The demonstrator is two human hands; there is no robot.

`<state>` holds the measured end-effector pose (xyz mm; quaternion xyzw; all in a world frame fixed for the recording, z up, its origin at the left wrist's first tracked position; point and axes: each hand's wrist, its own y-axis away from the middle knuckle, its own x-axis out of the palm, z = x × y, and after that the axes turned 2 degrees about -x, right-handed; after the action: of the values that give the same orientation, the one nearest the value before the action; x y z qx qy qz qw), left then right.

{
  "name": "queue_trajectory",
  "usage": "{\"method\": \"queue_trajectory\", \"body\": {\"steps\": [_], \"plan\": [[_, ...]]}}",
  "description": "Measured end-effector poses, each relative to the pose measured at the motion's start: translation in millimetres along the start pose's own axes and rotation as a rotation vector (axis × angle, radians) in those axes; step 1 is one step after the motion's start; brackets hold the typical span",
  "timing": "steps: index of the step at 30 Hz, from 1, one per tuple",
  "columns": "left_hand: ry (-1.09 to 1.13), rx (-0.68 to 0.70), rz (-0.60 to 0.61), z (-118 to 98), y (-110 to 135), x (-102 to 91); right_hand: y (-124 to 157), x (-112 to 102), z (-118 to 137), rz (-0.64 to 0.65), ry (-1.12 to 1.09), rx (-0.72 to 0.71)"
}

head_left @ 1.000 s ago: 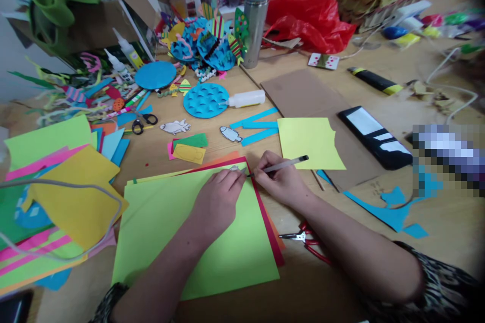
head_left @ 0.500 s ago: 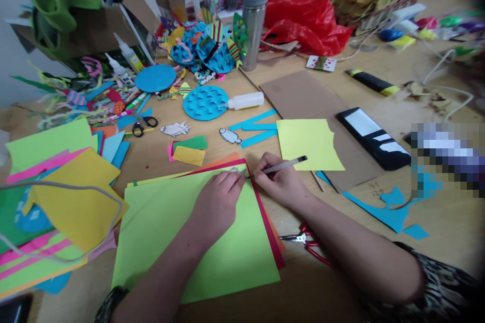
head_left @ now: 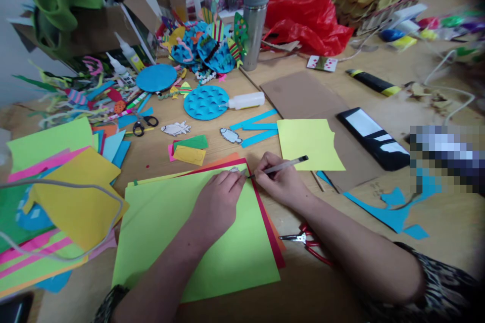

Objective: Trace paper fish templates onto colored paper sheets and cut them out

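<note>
A light green paper sheet [head_left: 197, 242] lies in front of me on top of red and orange sheets. My left hand [head_left: 220, 194] presses a small grey-white paper cutout [head_left: 234, 169] against its upper right corner, fingers together and covering most of the piece. In my right hand [head_left: 278, 179] is a slim pen [head_left: 286, 163], its tip down beside the left fingertips at the cutout's edge. Just above the sheet lie two fish cutouts, one whitish [head_left: 176, 128] and one grey [head_left: 230, 135], and a yellow paper piece [head_left: 190, 155] with a drawn outline.
Red-handled pliers [head_left: 303, 238] lie by my right forearm. A yellow sheet [head_left: 310, 144], cardboard [head_left: 303, 91] and a phone [head_left: 373, 136] are to the right. Black scissors [head_left: 145, 124], a glue bottle [head_left: 246, 100] and a steel flask [head_left: 253, 25] stand or lie farther back. Coloured papers [head_left: 76, 192] pile up left.
</note>
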<state>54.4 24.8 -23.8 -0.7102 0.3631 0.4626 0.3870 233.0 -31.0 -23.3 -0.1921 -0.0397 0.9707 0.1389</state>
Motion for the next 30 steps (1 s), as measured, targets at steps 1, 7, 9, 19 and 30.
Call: {"method": "queue_trajectory", "body": {"steps": [1,7,9,19,30], "plan": [[-0.002,0.002,-0.002,0.0,-0.1,-0.1,0.1,0.1,-0.3,-0.002,0.001,-0.002],[0.000,0.002,0.003,-0.5,0.0,-0.6,0.7,0.7,-0.5,0.002,-0.005,0.002],[-0.002,0.001,0.003,-0.5,0.1,-0.7,0.6,0.8,-0.5,0.000,-0.007,0.000],[-0.002,0.004,0.002,-0.2,0.1,-0.7,0.5,1.0,-0.7,-0.003,-0.014,0.005],[-0.009,0.002,0.002,-0.5,0.5,0.0,-0.2,-0.2,0.0,-0.006,0.011,-0.003]]}}
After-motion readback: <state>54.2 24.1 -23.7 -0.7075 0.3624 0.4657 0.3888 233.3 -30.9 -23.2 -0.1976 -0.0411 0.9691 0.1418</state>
